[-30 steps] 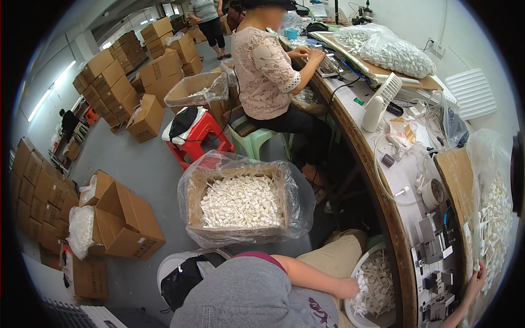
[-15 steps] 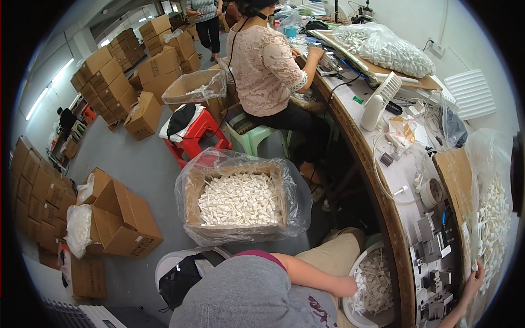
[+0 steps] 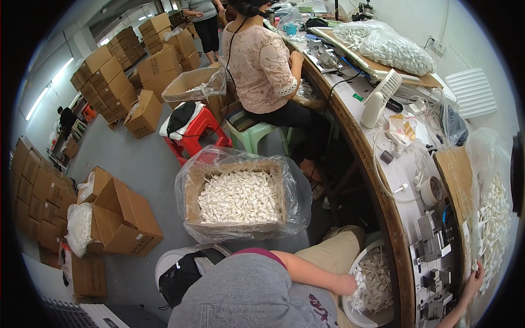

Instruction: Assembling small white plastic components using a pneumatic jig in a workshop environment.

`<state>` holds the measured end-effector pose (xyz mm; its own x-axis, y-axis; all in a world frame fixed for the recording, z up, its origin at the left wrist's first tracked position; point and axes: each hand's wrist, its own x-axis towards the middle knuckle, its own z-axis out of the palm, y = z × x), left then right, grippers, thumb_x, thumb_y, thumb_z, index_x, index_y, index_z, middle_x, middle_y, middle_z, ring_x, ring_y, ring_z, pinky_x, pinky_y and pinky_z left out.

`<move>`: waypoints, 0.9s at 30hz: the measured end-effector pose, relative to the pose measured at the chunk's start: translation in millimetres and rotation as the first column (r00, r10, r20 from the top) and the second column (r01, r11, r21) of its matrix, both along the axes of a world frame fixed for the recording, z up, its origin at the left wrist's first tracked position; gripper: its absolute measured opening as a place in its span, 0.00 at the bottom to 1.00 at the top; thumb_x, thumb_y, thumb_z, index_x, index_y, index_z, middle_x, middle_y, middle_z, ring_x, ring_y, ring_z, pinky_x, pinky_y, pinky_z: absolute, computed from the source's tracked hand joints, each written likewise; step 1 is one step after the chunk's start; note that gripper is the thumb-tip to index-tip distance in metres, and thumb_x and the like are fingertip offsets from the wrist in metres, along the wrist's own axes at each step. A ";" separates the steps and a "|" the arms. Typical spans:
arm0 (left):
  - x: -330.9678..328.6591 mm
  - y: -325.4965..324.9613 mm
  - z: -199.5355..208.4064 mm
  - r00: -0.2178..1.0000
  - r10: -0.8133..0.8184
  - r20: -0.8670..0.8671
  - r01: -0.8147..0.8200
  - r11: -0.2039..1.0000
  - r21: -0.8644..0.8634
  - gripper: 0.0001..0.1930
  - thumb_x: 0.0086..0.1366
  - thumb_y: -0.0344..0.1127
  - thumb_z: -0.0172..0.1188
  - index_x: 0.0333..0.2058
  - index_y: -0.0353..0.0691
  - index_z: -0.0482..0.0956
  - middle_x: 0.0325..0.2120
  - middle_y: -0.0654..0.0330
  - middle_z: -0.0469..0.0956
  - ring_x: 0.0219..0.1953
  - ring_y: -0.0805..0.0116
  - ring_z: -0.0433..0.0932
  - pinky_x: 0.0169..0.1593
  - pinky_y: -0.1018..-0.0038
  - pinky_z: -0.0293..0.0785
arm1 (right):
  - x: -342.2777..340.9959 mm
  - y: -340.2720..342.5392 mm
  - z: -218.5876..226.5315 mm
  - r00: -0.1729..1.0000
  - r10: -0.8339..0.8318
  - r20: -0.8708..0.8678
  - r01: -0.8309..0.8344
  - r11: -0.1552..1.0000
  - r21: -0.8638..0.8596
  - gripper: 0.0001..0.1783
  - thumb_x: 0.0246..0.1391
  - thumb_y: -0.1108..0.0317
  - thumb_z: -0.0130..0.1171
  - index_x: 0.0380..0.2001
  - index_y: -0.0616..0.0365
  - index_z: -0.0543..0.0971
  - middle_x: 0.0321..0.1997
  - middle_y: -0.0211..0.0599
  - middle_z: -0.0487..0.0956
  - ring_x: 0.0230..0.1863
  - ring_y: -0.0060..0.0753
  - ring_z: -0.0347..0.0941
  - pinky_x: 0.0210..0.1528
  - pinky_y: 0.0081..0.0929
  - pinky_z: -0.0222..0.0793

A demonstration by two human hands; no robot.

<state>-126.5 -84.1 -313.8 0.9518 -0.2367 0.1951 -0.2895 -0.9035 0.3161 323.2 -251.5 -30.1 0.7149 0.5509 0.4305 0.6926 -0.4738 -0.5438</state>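
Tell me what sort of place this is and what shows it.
Probably a small factory workshop, judging by the stacked cardboard boxes, the plastic-lined carton full of small white parts, and the long workbench bearing metal-looking fixtures.

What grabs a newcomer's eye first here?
Probably the plastic-lined carton heaped with small white pieces, mid-picture on the floor, then the bright red stool above it in view. At lower right, the left hand is at the edge of a white tub, the right hand at a clear bag.
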 end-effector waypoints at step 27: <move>-15.6 22.3 61.9 0.992 -0.082 -0.101 0.058 0.973 -0.224 0.09 0.53 0.32 0.55 0.32 0.42 0.83 0.27 0.59 0.76 0.37 0.60 0.76 0.44 0.65 0.69 | -90.3 34.0 34.2 0.985 -0.120 0.125 0.119 0.993 0.008 0.18 0.48 0.76 0.52 0.43 0.52 0.81 0.38 0.32 0.79 0.31 0.24 0.73 0.38 0.22 0.69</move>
